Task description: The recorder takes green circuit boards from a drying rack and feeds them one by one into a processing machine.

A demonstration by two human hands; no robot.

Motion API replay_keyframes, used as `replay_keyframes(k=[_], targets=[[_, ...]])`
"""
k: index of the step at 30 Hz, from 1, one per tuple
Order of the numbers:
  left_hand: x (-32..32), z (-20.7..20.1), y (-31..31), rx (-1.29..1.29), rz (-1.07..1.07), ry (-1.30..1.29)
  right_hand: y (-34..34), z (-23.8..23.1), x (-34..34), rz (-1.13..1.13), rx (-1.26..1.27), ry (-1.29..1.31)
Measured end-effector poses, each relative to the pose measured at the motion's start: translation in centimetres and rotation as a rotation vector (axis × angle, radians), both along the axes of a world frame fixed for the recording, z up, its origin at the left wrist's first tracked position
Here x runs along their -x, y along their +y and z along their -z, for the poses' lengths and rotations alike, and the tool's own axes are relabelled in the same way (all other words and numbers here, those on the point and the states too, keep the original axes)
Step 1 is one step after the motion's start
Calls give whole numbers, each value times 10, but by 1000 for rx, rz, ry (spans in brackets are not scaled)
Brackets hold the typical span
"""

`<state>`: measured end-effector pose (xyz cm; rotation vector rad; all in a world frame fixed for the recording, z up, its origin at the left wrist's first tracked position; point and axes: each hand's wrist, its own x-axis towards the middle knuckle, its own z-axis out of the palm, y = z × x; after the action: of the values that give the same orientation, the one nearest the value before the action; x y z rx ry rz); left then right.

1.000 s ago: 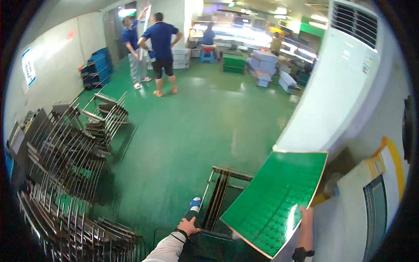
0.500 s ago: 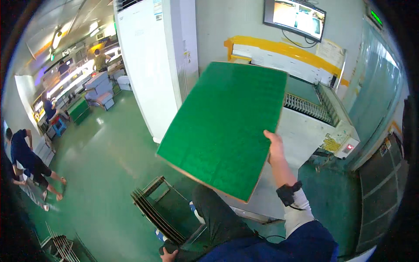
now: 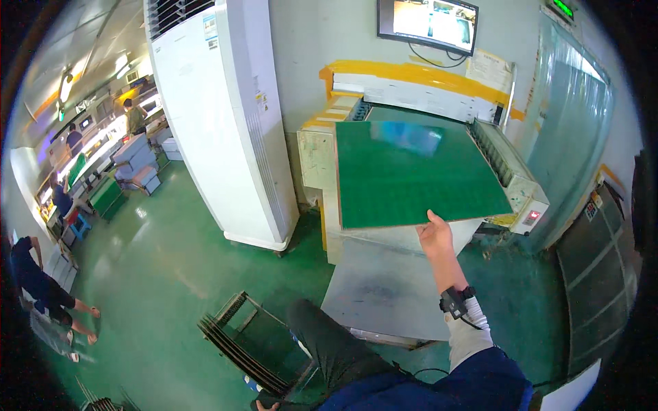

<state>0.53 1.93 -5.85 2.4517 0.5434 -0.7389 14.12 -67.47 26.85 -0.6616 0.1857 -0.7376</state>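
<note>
My right hand [image 3: 436,236] is closed on the near edge of a large flat green panel [image 3: 418,181], with the thumb on top and the fingers underneath. The panel lies nearly level over the bed of a roller conveyor machine [image 3: 526,205], hiding much of its rollers. A bluish reflection shows on the panel's far part. Only a sliver of my left hand [image 3: 269,407] shows at the lower edge, beside my leg; its fingers are mostly hidden. Close to it, a wire rack [image 3: 241,342] on the floor holds several thin panels on edge.
A tall white air conditioner [image 3: 216,130] stands left of the machine. A monitor [image 3: 426,26] hangs on the wall above. Dark framed panels [image 3: 596,274] lean at the right. Another person [image 3: 48,281] stands at far left; more people work at a lit bench behind.
The green panel has swung from a tilted position at left to lie over the machine, turning level. My right hand stays on its edge. My left hand has sunk lower in view.
</note>
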Motion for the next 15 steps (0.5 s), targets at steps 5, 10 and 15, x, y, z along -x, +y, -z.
replay_keyframes(k=[5,10,15], targets=[[1,27,22,46,0,15,1,3,-17,55,-112,101],[5,36,13,22,13,-87,-20,16,-17,69,-125,172],[5,26,12,61,-19,5,-31,13,-25,5,-118,138]])
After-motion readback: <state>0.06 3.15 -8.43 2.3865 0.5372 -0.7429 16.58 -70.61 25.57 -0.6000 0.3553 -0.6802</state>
